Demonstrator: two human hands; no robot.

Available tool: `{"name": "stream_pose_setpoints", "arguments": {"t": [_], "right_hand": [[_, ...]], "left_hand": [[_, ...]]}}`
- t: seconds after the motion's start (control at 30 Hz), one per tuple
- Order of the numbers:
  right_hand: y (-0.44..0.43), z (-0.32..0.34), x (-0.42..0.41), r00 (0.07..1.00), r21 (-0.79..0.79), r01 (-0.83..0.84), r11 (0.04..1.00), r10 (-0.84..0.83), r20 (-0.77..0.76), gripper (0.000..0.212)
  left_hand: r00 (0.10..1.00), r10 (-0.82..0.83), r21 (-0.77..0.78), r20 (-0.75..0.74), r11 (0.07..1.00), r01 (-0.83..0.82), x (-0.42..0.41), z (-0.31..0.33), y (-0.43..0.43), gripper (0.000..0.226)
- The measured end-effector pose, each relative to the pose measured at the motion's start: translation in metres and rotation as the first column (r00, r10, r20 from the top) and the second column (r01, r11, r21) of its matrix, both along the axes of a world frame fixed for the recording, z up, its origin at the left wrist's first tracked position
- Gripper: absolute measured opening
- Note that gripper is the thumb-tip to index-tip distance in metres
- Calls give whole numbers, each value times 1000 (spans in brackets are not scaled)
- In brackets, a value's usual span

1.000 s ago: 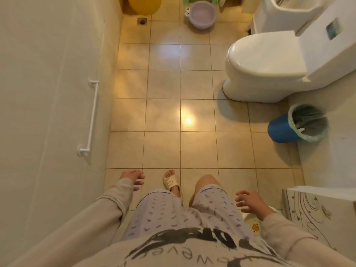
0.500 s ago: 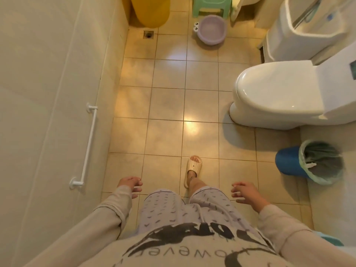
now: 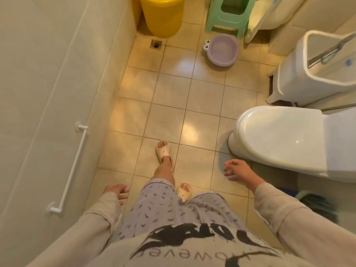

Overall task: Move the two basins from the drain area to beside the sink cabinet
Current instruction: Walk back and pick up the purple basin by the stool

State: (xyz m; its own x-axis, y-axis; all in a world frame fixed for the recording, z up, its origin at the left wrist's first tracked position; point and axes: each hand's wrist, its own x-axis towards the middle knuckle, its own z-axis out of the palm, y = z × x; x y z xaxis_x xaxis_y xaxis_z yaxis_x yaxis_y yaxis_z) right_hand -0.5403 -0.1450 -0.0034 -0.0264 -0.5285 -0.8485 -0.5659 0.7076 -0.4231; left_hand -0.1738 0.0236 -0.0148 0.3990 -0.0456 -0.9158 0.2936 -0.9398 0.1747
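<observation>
A small purple basin point(image 3: 222, 50) with two cartoon eyes on its rim sits on the tiled floor at the far end, in front of a green stool. The floor drain point(image 3: 156, 44) lies to its left. My left hand point(image 3: 115, 191) hangs low near the left wall, fingers apart and holding nothing. My right hand point(image 3: 238, 171) is out beside the toilet, fingers spread, also holding nothing. Both hands are far from the basin. No second basin shows in this view.
A yellow bucket point(image 3: 162, 16) stands in the far left corner. The green stool point(image 3: 229, 15) is behind the basin. A white toilet point(image 3: 285, 139) and a white bin point(image 3: 316, 70) fill the right side. A white grab bar point(image 3: 71, 170) runs along the left wall.
I have walked forward towards the far end; the basin, drain and bucket are nearer and the blue wastebasket has slid back to the right edge. Both hands stay free.
</observation>
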Motion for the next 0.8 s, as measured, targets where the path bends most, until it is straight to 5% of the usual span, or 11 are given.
{"name": "stream_pose_setpoints", "arguments": {"t": [0.2, 0.5, 0.8], "right_hand": [[-49, -11, 10, 987, 65, 160, 985, -157, -45, 13], [-117, -7, 26, 888, 111, 454, 884, -440, -133, 16], [-240, -11, 49, 847, 123, 532, 838, -524, -89, 14]], "left_hand": [[991, -118, 23, -56, 993, 120, 27, -7, -124, 35], [931, -364, -179, 23, 915, 362, 73, 31, -374, 11], [922, -386, -150, -17, 913, 379, 80, 23, -486, 15]]}}
